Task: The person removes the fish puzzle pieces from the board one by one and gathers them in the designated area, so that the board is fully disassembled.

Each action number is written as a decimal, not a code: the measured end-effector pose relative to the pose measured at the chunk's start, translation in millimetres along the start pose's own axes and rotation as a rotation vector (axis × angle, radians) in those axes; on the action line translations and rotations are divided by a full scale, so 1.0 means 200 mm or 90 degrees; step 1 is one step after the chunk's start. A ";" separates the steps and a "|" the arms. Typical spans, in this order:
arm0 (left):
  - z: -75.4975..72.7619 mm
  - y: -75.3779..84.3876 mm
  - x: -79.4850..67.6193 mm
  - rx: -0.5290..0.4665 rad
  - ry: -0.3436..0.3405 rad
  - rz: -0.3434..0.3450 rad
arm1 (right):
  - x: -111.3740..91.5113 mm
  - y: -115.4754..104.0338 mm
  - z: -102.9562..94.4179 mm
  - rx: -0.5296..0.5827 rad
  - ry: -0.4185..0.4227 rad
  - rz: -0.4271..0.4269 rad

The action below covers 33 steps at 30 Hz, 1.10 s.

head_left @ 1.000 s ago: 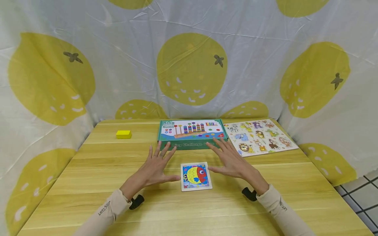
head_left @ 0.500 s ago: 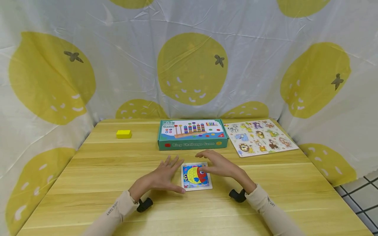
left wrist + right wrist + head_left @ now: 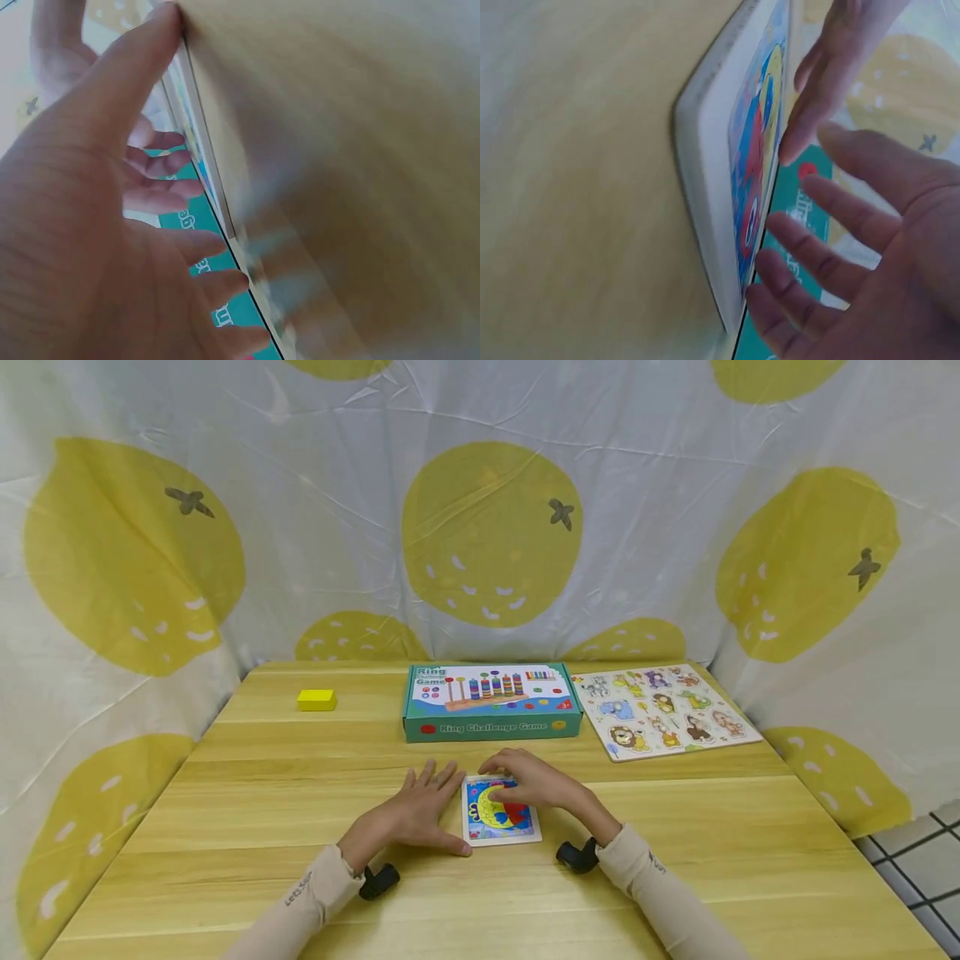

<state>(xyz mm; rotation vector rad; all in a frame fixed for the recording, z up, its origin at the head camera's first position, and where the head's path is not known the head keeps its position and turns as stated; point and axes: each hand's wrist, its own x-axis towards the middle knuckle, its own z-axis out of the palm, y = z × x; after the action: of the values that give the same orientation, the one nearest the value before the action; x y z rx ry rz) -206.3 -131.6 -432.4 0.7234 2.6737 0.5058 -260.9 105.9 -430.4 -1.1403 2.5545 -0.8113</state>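
Observation:
A small square fish jigsaw puzzle (image 3: 504, 836) in a pale wooden frame lies flat on the table, showing a yellow and red fish on blue. Beside its left edge is my left hand (image 3: 408, 817), fingers spread and thumb straight, with the thumb tip at the frame's lower left corner. My right hand (image 3: 542, 782) is over the puzzle's upper right part, its fingers loosely bent and hiding some of the picture. The right wrist view shows those fingers (image 3: 847, 217) apart above the puzzle, pinching nothing. From the left wrist, the thumb (image 3: 142, 64) appears against the frame's side.
Behind the puzzle lies a green Ring Challenge Game box (image 3: 491, 728). To its right is a wooden animal puzzle board (image 3: 667, 718). A yellow block (image 3: 317, 700) sits at the back left. A lemon-print curtain (image 3: 491, 535) hangs around the table (image 3: 225, 827).
Both hands have come in and down to the puzzle. My right hand has moved left over the picture, its fingers now more bent; my left hand has shifted right to the frame's edge.

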 end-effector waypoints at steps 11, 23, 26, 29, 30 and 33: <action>0.01 -0.03 0.02 -0.009 0.015 -0.010 | 0.05 0.09 0.06 0.032 0.031 0.021; 0.01 -0.03 0.03 -0.007 0.019 -0.006 | 0.05 0.08 0.07 0.049 0.036 0.035; 0.01 -0.03 0.03 -0.008 0.019 -0.006 | 0.06 0.07 0.07 0.040 0.038 0.038; 0.01 -0.03 0.03 -0.011 0.018 -0.008 | 0.07 0.06 0.07 0.037 0.038 0.045; 0.01 -0.03 0.03 -0.011 0.018 -0.008 | 0.07 0.06 0.07 0.038 0.037 0.047; 0.01 -0.03 0.03 -0.013 0.016 -0.009 | 0.06 0.06 0.07 0.044 0.036 0.054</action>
<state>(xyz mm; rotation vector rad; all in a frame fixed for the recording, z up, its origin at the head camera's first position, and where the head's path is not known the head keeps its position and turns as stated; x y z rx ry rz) -212.6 -133.3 -438.7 0.6960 2.6914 0.5412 -270.6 97.3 -448.8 -0.9961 2.5780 -0.9161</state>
